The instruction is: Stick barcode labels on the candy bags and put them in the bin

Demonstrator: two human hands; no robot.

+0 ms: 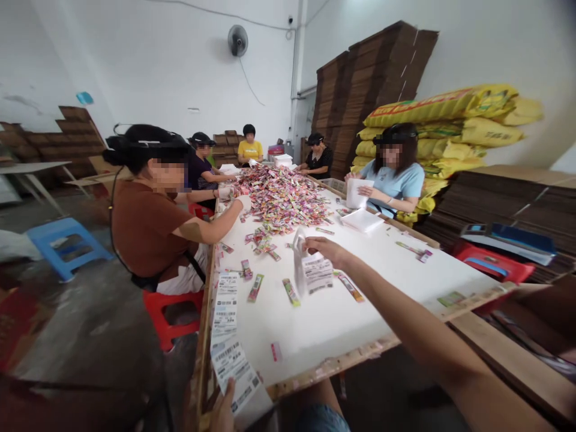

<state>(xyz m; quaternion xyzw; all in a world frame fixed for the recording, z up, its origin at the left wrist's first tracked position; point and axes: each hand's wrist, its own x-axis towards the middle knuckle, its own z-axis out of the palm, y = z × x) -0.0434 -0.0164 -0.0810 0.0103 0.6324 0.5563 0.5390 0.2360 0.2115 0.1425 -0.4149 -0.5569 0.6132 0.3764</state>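
Over the near part of the white table, my right hand is closed on the upper part of a translucent plastic bag. A printed white label hangs at the bag; whether it is stuck on cannot be made out. At the near left corner, my left hand is closed on the lower end of a strip of printed shipping labels, thumb on top. That strip runs along the table's left edge. Small colourful sachets, including a green one and another, lie beside the bag.
A large heap of sachets covers the far middle of the white table. Several people sit around it; one at left reaches into the heap. White bags lie at right. Red and blue stools stand leftward.
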